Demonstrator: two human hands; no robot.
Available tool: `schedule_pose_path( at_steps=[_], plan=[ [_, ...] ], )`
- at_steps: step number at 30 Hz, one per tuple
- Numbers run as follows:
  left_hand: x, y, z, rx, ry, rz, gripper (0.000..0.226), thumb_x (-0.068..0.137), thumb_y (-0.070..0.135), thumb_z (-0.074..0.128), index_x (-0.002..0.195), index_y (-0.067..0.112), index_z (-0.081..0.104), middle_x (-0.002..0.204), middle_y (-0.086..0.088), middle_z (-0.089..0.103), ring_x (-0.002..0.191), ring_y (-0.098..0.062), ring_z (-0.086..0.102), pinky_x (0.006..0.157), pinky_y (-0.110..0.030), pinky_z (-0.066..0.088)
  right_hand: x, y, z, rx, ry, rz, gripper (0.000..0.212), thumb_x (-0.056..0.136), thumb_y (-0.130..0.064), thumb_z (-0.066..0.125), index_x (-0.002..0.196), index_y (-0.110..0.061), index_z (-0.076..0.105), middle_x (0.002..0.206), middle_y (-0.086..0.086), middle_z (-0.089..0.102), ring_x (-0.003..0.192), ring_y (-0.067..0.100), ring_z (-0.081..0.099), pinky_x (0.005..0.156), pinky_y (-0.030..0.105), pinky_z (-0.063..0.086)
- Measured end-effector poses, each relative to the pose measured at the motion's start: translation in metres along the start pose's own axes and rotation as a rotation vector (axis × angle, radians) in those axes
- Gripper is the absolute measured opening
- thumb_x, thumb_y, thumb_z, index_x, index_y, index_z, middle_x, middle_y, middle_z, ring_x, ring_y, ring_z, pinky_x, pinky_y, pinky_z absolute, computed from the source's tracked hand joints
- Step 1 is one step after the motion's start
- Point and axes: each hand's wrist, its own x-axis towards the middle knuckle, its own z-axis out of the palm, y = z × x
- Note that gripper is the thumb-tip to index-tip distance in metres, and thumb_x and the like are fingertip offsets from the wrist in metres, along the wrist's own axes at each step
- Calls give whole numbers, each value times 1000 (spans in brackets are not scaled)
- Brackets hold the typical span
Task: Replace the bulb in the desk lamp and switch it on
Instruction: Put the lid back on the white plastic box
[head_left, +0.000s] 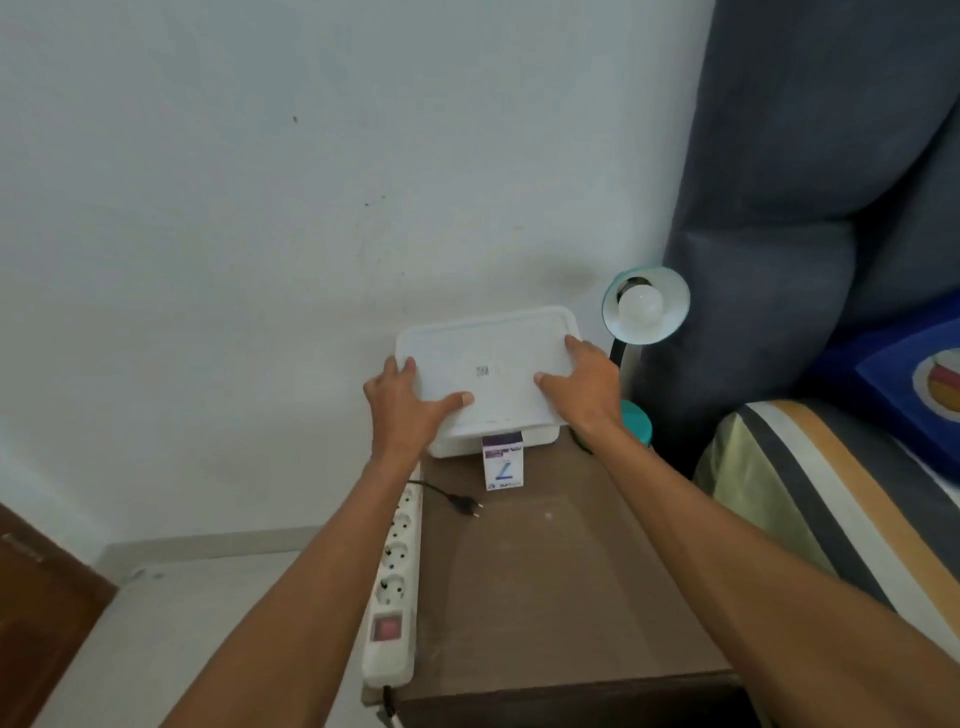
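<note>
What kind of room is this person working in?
Probably a bedroom corner at home. A small brown bedside table stands against a plain wall beside a bed with a striped sheet and a padded grey headboard. A teal desk lamp and a power strip sit on the table.

The scene is lit softly and evenly, with a cool, slightly dim cast; no glare is seen on the white wall (260, 208); a faint grey shadow is thrown on the wall just left of the lamp shade (647, 304); the bulb (641, 306) inside the shade is unlit; straight lines far from the shade are bowed by wide-angle distortion; fine detail is smeared throughout, and small print is left unreadable.
</note>
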Motion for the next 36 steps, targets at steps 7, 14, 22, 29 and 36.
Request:
schedule_pose_path(
  at_steps=[7, 14, 22, 29, 36],
  plan=[
    [87, -15, 30, 39, -71, -29, 90, 72, 55, 87, 135, -2, 57, 134, -14, 54, 133, -37, 37, 107, -45, 39, 86, 10, 46, -129, -76, 37, 68, 90, -42, 65, 146, -11, 43, 137, 10, 54, 130, 32, 45, 99, 39, 44],
    [119, -24, 55, 97, -142, -131, 92, 74, 57, 85, 139, 1, 53, 143, -17, 50, 139, -38, 35, 109, -47, 38, 118, 30, 78, -251, -129, 57, 56, 92, -43, 53, 139, -12, 50, 130, 9, 57, 122, 34, 48, 96, 40, 43],
    [124, -34, 63, 147, -208, -139, 84, 77, 63, 80, 133, 5, 57, 141, -15, 52, 138, -36, 33, 105, -46, 38, 115, 38, 82, -320, -191, 49, 60, 99, -43, 47, 150, -13, 37, 149, 11, 42, 136, 35, 34, 106, 44, 37],
    [89, -59, 49, 26, -100, -36, 93, 83, 76, 61, 149, 12, 49, 155, -12, 46, 147, -35, 36, 118, -58, 31, 75, -1, 73, -161, 31, -241, 34, 97, -29, 57, 129, -17, 63, 119, 5, 66, 113, 23, 56, 88, 39, 50],
    [-15, -124, 28, -11, -52, 28, 83, 82, 70, 60, 147, 20, 50, 149, -6, 52, 139, -27, 44, 113, -47, 34, -14, -17, 113, -177, -267, -264, 21, 93, -29, 60, 104, -19, 74, 92, 2, 74, 86, 21, 68, 71, 32, 54]
  ],
)
